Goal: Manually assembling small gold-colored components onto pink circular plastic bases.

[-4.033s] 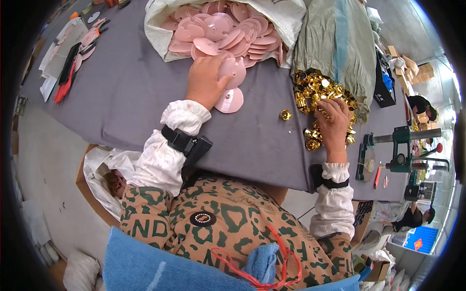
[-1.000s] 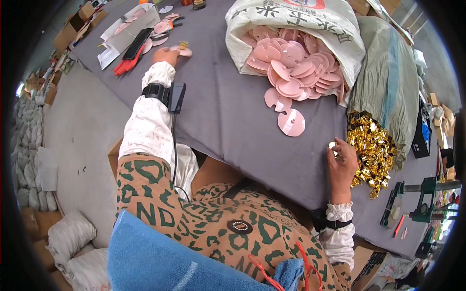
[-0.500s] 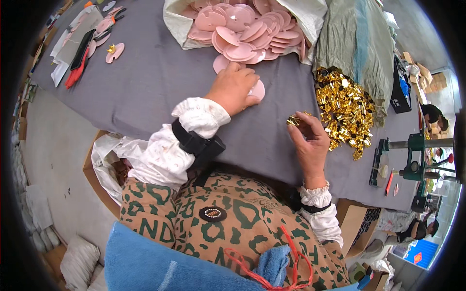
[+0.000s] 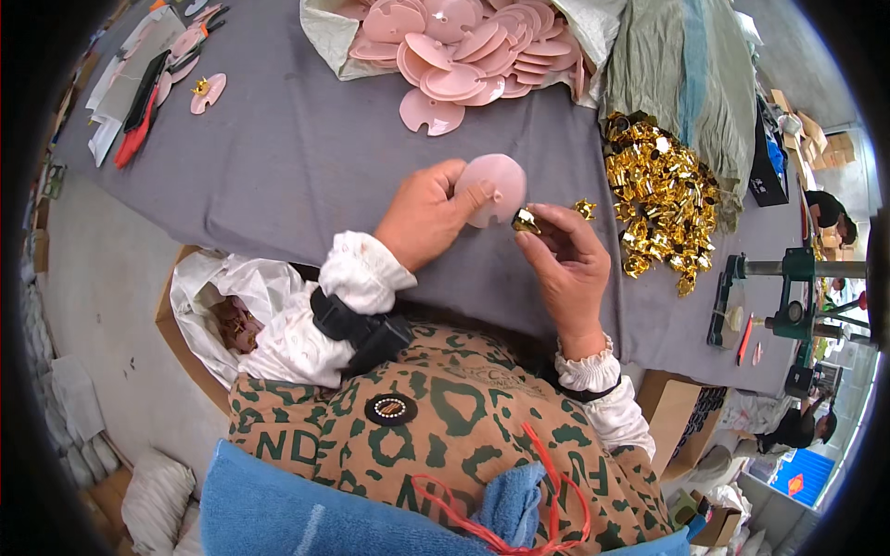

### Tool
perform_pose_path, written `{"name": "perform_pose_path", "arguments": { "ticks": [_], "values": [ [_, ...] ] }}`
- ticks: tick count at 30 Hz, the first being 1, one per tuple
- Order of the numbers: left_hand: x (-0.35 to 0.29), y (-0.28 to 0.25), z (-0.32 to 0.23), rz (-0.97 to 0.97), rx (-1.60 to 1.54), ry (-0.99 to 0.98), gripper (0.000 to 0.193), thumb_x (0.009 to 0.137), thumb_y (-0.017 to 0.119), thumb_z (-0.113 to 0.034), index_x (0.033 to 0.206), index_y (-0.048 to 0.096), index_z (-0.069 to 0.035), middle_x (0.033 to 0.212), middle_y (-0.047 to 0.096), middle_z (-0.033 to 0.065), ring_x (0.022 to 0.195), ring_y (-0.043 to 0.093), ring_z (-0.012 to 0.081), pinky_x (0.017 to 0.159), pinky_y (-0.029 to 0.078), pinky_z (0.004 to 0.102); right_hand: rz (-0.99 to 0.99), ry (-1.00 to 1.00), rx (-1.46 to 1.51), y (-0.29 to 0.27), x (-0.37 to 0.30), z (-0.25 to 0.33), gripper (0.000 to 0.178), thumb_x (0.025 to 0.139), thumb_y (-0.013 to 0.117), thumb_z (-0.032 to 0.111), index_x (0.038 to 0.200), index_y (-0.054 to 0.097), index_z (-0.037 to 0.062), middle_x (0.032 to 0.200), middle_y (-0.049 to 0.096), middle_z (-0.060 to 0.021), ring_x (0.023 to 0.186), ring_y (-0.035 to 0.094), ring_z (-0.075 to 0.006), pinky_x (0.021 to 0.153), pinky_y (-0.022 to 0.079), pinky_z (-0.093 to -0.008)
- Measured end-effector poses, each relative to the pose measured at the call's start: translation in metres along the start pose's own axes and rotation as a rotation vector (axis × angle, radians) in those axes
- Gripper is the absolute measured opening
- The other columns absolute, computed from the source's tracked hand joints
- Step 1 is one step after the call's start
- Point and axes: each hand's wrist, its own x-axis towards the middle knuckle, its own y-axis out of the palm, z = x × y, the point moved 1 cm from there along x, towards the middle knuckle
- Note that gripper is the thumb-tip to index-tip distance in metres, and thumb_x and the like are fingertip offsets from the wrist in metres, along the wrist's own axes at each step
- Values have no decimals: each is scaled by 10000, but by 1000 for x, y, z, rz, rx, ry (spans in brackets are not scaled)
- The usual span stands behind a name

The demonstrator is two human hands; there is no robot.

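The left hand (image 4: 428,221) holds a pink disc (image 4: 493,188) above the grey tabletop (image 4: 297,157); its grip is closed on the disc, with the thumb on the face and the other fingers behind the edge. The right hand (image 4: 567,264) is just beside the disc, on its right side, and its grip is pinched together on a small gold piece (image 4: 526,221) that touches the lower right edge of the disc. A second small gold piece (image 4: 584,208) shows just above the right hand's fingers; I cannot tell if it is held or lies on the tabletop.

Behind the disc, at the far side of the tabletop, a white bag (image 4: 324,32) lies open with a heap of pink discs (image 4: 464,46) spilling out, and one loose disc (image 4: 431,111) lies nearest to the held disc. To the right of the disc is a pile of gold pieces (image 4: 660,199), and behind it a folded green cloth (image 4: 686,74). To the left of the disc the grey cloth is bare and wide up to the far left corner, where a pink disc with a gold piece (image 4: 209,93) and red-handled tools (image 4: 139,130) lie. The near edge of the tabletop runs just below both hands. Under this edge, to the lower left of the disc, a cardboard box (image 4: 185,343) with a white liner stands on the concrete floor (image 4: 102,296). To the far right of the disc stands a green metal press (image 4: 788,296).
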Motion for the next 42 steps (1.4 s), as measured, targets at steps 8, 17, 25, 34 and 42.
{"name": "perform_pose_path", "arguments": {
  "ticks": [8,17,25,34,42],
  "values": [
    [-24,22,-13,-81,162,144,222,966,587,-182,1072,631,9,796,659,38,724,570,45,651,476,235,-7,-228,-245,3,7,2,329,759,754,-53,1069,658,-1,1043,677,-118,891,688,-172,772,564,-262],
    [-29,27,-19,-115,302,306,176,906,589,-141,995,596,11,809,623,190,754,596,377,670,475,424,-3,-425,-523,1,7,12,308,742,769,-24,1033,673,8,1001,698,-126,850,703,-198,736,562,-270],
    [-37,15,-21,-135,514,572,145,915,574,-93,1027,604,-7,842,617,155,757,584,329,685,481,409,32,323,226,13,4,10,335,789,763,12,1104,651,-12,1000,704,-80,854,676,-125,784,551,-260],
    [13,-207,-32,-918,122,279,203,939,594,-118,1112,589,-13,920,665,53,623,577,81,532,468,224,-28,-247,-971,-41,26,10,399,706,790,74,1087,671,69,1127,631,-111,1008,595,-296,879,500,-368],
    [45,-122,-41,-607,998,615,377,774,719,-145,1134,643,-64,1172,634,107,1085,565,300,961,443,384,-49,-159,-853,-44,21,-11,343,758,728,20,1095,672,50,1053,656,-113,948,634,-299,833,522,-352]
  ]
}}
